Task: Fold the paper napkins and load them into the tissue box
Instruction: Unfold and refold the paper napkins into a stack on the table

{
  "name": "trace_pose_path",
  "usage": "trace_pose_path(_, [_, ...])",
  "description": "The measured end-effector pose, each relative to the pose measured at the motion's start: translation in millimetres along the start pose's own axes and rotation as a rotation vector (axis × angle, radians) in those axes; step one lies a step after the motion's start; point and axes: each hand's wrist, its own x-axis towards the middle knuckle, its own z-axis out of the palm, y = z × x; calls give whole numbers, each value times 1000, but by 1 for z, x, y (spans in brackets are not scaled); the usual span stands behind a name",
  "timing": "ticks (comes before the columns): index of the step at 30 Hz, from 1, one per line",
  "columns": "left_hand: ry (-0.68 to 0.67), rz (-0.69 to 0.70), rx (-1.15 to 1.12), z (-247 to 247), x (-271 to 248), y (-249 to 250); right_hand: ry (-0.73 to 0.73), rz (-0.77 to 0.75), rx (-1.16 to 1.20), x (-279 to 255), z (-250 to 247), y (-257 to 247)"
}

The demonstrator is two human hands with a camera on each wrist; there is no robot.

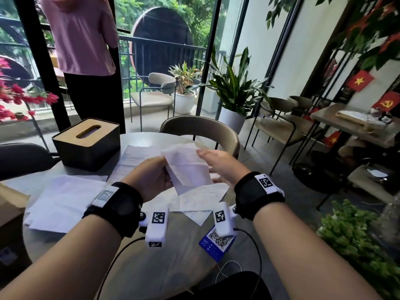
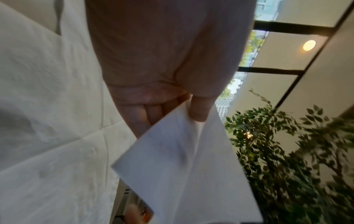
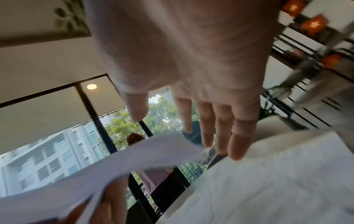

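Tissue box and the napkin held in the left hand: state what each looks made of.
Tissue box: dark matte body, probably metal or plastic; the lid looks like pale wood or bamboo, tan around the oval slot. Napkin pinched by the left hand: thin white soft paper, creased and drooping from the fingers.

A café or restaurant: several small benches (image 1: 355,124) with matching chairs (image 1: 201,128), a tissue box (image 1: 86,144), a QR card (image 1: 217,243), potted plants (image 1: 232,92), flags (image 1: 360,80) and a balcony (image 1: 151,118).
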Motion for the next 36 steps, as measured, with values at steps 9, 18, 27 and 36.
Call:
trace_pose_path(9, [-15,-175,-54,-18,-15,4,-98,187,433,-6,20,20])
trace_pose_path(18, [119,-90,300,-49,-29,-3,-150,205,375,-14,36,25])
trace_pose_path(27, [299,-174,587,-154,-67,70,-72,271,168,-5,15,36])
trace_pose_path(36, [640,-262,1165,-206,-76,45,-40,284,85,7,11,58])
